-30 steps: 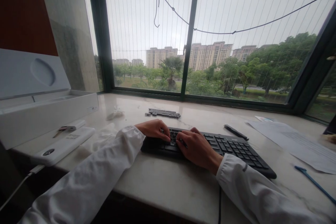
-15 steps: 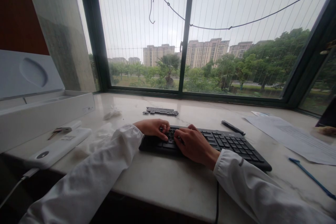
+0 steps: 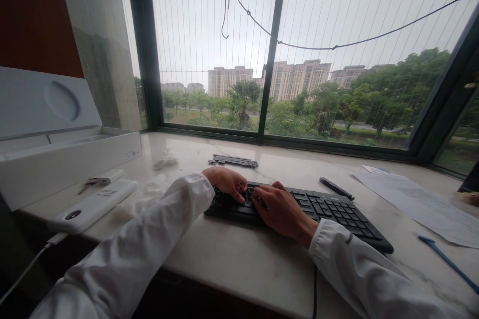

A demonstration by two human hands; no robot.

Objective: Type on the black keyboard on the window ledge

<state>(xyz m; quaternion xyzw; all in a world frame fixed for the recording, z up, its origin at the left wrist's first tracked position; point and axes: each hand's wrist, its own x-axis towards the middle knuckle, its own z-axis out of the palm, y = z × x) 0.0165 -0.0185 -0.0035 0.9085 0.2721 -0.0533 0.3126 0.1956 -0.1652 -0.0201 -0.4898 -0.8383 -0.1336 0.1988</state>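
A black keyboard (image 3: 346, 214) lies on the pale stone-like sill, and both hands work over its left half. Bare key sockets show between the fingertips, where keycaps are off. My left hand (image 3: 225, 182) rests over the upper left keys, its fingers curled in; whatever they hold is too small to make out. From the front edge my right hand (image 3: 282, 209) reaches over the keyboard with thumb and forefinger bent close together, and their tips hide anything between them. Behind the keyboard, loose dark keycaps (image 3: 234, 161) lie in rows.
On the left stand an open white box (image 3: 71, 152) and a white power bank (image 3: 95, 208) with a cable, keys (image 3: 93, 183) beside it. Crumpled white tissue (image 3: 144, 192) lies near my left sleeve. Rightward are a dark stick (image 3: 337, 188), paper sheets (image 3: 415, 204) and a blue tool (image 3: 449, 263).
The camera view has shifted slightly, so everything sits a little further right. Both hands stay at the same part of the keyboard, with only small finger movements.
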